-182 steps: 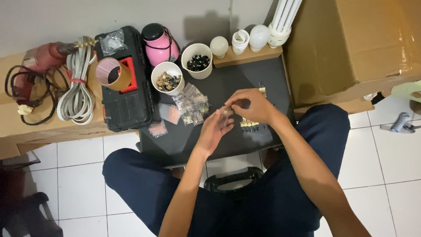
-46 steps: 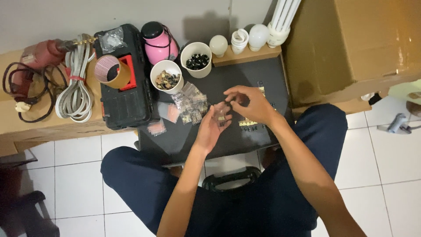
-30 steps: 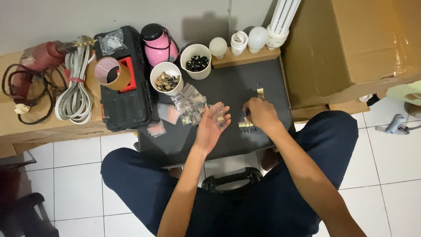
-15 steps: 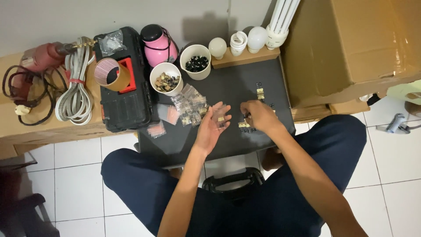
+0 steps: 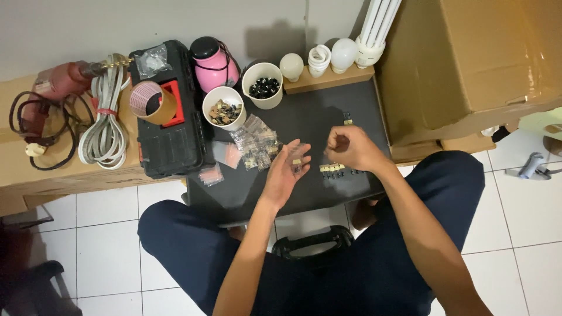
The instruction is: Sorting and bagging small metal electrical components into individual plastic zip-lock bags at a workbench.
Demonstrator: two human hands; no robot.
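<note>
1. Left hand (image 5: pixel 287 171) palm up, fingers spread, a small tan component (image 5: pixel 297 161) resting on the palm, above the dark tabletop (image 5: pixel 304 120).
2. Right hand (image 5: pixel 346 147) curled loosely, fingertips bunched; can't tell if it pinches anything.
3. Row of small tan components (image 5: pixel 331 168) lies on the tabletop just below the right hand, between the two hands.
4. Clear packets of parts (image 5: pixel 256 144) lie left of the left hand.
5. Two white cups (image 5: pixel 223 107) of small parts stand behind, beside a black toolbox (image 5: pixel 171 120).
</note>
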